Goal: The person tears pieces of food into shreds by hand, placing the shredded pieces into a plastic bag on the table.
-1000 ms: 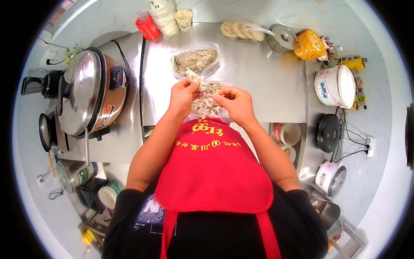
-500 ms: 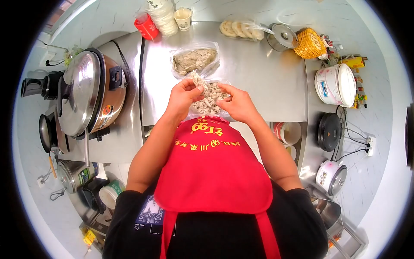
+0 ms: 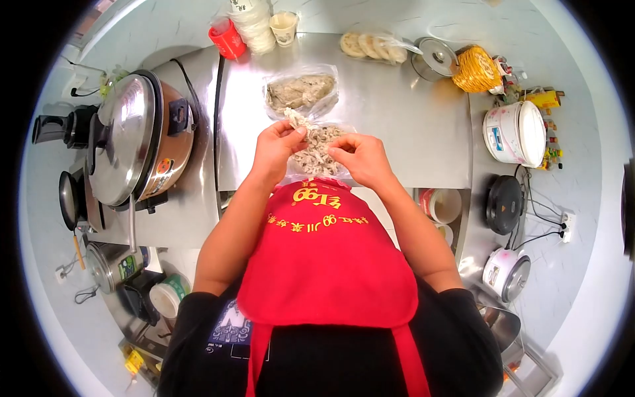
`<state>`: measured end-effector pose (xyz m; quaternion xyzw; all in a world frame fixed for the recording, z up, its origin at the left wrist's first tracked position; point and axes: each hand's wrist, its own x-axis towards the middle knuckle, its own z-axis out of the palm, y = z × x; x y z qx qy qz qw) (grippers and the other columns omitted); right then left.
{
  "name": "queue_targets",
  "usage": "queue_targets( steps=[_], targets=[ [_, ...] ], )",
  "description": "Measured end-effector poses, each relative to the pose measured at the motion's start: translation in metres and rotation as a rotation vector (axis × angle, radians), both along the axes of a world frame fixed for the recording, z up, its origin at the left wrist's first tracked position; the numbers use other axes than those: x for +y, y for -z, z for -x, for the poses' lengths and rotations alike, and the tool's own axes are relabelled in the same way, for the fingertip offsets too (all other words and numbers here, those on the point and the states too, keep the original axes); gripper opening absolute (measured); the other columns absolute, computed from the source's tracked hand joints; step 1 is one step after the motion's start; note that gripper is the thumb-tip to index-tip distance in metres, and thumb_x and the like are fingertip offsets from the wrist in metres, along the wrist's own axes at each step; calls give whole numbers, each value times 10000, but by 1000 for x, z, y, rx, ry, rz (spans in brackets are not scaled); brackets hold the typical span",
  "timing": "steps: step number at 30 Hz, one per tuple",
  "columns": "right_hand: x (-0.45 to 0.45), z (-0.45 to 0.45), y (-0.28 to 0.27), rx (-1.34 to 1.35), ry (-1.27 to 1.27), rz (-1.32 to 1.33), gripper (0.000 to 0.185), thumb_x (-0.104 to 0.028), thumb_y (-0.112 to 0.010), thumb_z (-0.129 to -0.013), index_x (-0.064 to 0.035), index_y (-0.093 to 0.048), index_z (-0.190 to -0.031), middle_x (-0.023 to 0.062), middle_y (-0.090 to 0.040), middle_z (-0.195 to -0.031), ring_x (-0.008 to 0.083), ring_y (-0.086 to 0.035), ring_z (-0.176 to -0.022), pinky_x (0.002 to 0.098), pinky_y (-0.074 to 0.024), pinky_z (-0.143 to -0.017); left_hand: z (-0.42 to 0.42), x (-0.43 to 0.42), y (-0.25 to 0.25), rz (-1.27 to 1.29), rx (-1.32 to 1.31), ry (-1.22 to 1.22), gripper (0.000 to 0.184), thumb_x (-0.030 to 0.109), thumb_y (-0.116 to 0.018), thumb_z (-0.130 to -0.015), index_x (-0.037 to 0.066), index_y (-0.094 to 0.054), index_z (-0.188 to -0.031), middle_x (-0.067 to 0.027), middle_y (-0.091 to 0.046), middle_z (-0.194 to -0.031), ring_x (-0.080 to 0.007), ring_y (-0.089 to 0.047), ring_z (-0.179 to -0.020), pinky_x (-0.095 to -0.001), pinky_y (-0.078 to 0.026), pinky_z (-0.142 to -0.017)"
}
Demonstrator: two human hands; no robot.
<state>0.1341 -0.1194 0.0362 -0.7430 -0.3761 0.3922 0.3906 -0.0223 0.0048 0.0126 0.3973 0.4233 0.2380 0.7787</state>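
My left hand (image 3: 278, 149) pinches a pale, ragged strip of food (image 3: 296, 119) between thumb and fingers, its free end sticking up. Below it lies a pile of torn grey-white food pieces (image 3: 316, 159) on a clear plastic bag (image 3: 344, 173); I cannot tell what food it is. At the pile's right side is my right hand (image 3: 364, 157), thumb and fingertips drawn together; anything between them is too small to make out. Just beyond, a larger grey-beige lump of food (image 3: 301, 91) rests in another clear plastic bag (image 3: 327, 106).
The steel worktop (image 3: 403, 126) carries bagged flat breads (image 3: 370, 46), a lidded metal pot (image 3: 433, 58), a red cup (image 3: 227, 41) and stacked paper cups (image 3: 254, 33) along the back. A large lidded electric pan (image 3: 126, 142) stands left. A white bucket (image 3: 506, 132) stands right.
The fingers of my right hand have come together at the pile's edge. My left hand has shifted slightly left, with the strip still in it.
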Motion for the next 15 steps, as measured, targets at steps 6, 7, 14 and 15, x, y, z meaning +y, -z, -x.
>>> queue_targets(
  steps=[6,7,14,15],
  targets=[
    [7,0,-4,-22,-16,-66,283,-170,-731,-830,15,-704,-1042,69,-713,-891,91,-630,-784,258,-506,-716,-2,-6,-18,-129,51,185,277,61,-659,-871,-47,-604,-1119,-68,-675,-936,-147,-638,-834,-288,-511,-796],
    [11,0,-5,111,6,-106,285,-170,-728,-808,15,-705,-1023,89,-715,-864,129,-647,-771,278,-514,-705,-3,-9,-21,-140,62,230,251,62,-662,-866,-40,-620,-1091,-67,-677,-921,-146,-638,-830,-283,-510,-792],
    [23,0,19,231,108,-127,190,-123,-704,-761,28,-692,-877,84,-698,-769,112,-619,-672,270,-501,-615,-6,-15,-15,-365,202,340,157,96,-614,-876,-33,-633,-963,-68,-669,-826,-118,-591,-729,-268,-473,-659],
    [23,3,21,231,106,-126,190,-123,-704,-761,28,-692,-877,84,-698,-769,112,-619,-672,270,-501,-615,-6,-16,-17,-364,202,337,157,96,-614,-876,-33,-633,-963,-68,-669,-826,-118,-591,-729,-268,-473,-659]
  ],
)
